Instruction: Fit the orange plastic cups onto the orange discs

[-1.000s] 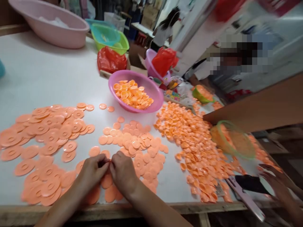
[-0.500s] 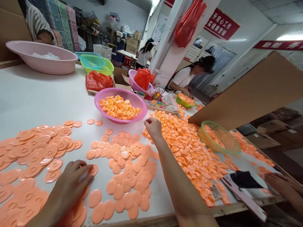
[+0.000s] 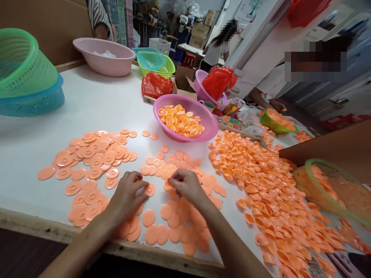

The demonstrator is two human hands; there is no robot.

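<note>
My left hand (image 3: 129,195) rests low over the table with bent fingers. Its thumb and forefinger sit at the edge of a flat, round orange plastic disc (image 3: 150,190) with a ring in its middle. Just to the right, my right hand (image 3: 187,188) has its fingers pinched together over scattered discs. Something small and orange shows at those fingertips, its shape mostly hidden. Ringed discs (image 3: 97,152) lie heaped on the left, and plainer-looking discs (image 3: 174,220) spread in front of and under my right hand.
A pink basin (image 3: 185,99) holds glossy orange pieces. Small orange cup-shaped pieces (image 3: 255,185) cover the table's right side, beside a yellow-green basket (image 3: 315,185). Stacked green and blue baskets (image 3: 31,88) stand left. A co-worker's hand (image 3: 278,105) is near a green bowl (image 3: 274,124).
My right hand has moved left from beside the cup-shaped pieces and the basin to just beside my left hand. My left hand stays at the ringed disc. The view has turned left.
</note>
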